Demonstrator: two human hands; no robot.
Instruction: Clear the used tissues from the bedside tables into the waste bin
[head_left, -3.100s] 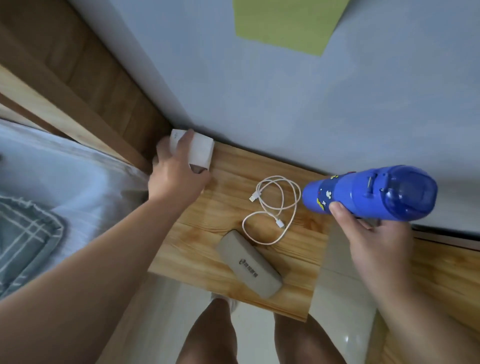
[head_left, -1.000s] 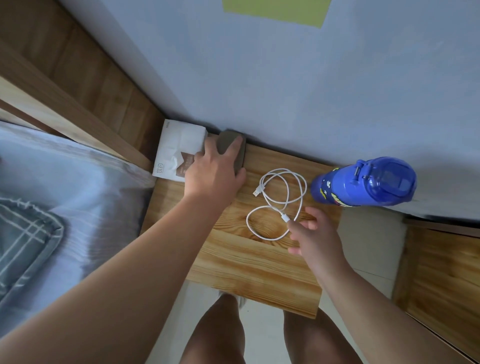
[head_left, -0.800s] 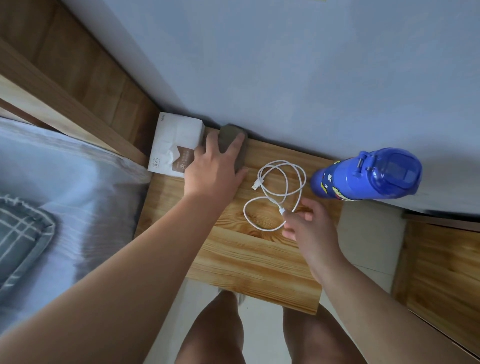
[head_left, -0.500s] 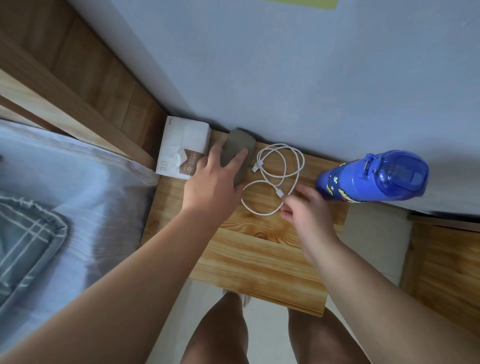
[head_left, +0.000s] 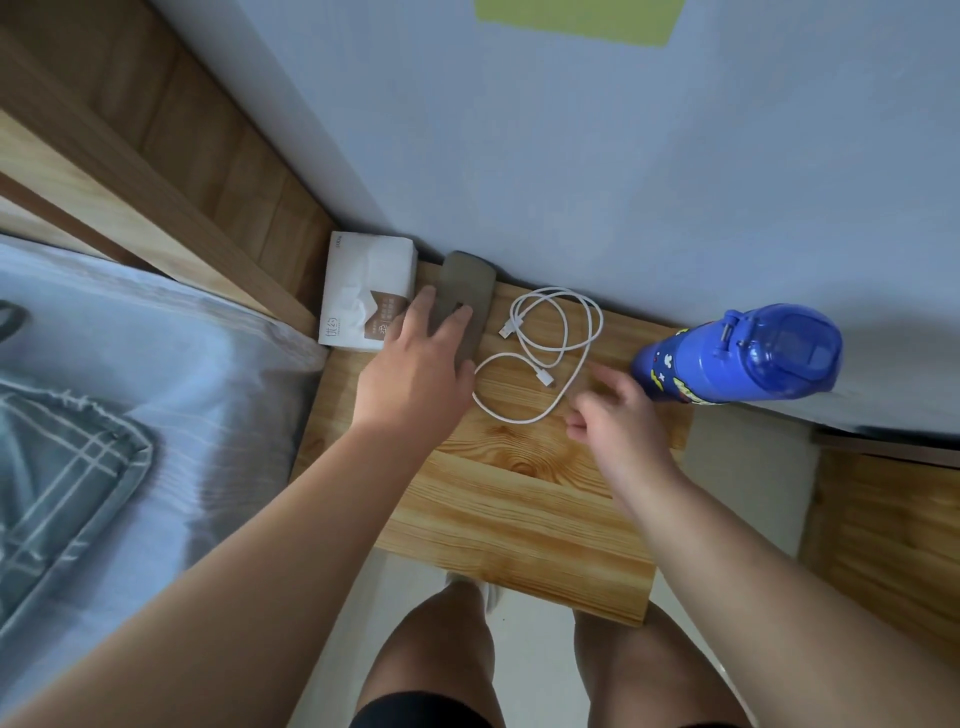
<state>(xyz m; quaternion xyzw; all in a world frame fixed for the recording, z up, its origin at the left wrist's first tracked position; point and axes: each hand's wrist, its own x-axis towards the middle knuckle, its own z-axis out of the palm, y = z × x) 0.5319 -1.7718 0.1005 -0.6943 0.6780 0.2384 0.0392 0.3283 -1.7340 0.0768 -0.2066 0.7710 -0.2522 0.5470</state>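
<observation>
From the head camera, a small light wooden bedside table (head_left: 519, 514) stands against a pale blue wall (head_left: 571, 182). A bed with a pale blue sheet (head_left: 182, 364) is at 9 o'clock from the table.

A white soft pack of tissues with a brown label (head_left: 366, 291) sits at the table's 11 o'clock corner, next to the wooden headboard (head_left: 171, 156). Just beside the pack, at its 3 o'clock, lies a long flat grey case (head_left: 467, 291), its far end against the wall. No loose used tissues can be seen on the table.

The left hand (head_left: 415, 379) lies over the near end of the grey case. Its fingers are spread flat and rest on the case, and one finger reaches the edge of the tissue pack.

A thin white charging cable (head_left: 550, 353) lies in loose loops in the middle of the table, at 3 o'clock from the case. The right hand (head_left: 618, 415) is just at 5 o'clock from the cable. It looks blurry. Its fingers are loosely curled with nothing in them, and whether they touch the cable cannot be told.

A shiny blue plastic water bottle with cartoon pictures (head_left: 737, 356) stands at the table's 2 o'clock corner, near the wall.

Bare knees (head_left: 431, 649) show below the table's near edge
</observation>
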